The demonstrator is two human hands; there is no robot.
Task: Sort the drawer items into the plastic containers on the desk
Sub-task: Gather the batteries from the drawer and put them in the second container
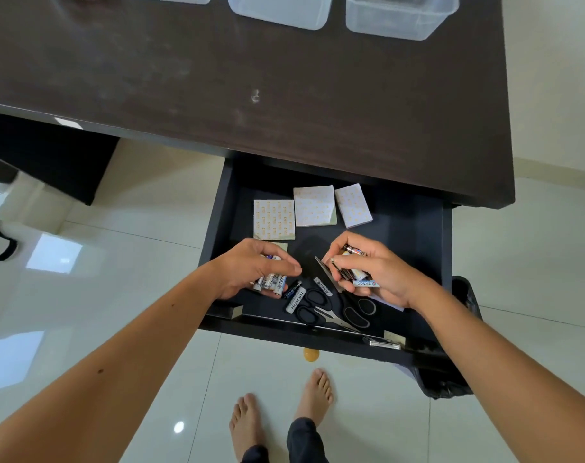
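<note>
The dark drawer [414, 225] is pulled out under the desk. My left hand [251, 265] is curled around a bunch of batteries [272, 282] at the drawer's front left. My right hand [374, 269] grips several more batteries [354, 252], just above two pairs of black-handled scissors [321, 309]. Three loose batteries [296, 297] lie between my hands. Three pads of patterned sticky notes [314, 205] lie at the back of the drawer. Clear plastic containers [398, 18] stand along the far edge of the desk.
The dark desk top [251, 95] stretches between the drawer and the containers. A black bin bag [451, 379] hangs at the drawer's right front corner. A metal clip [383, 343] rests on the drawer's front rim. My bare feet [281, 419] stand on glossy white tiles.
</note>
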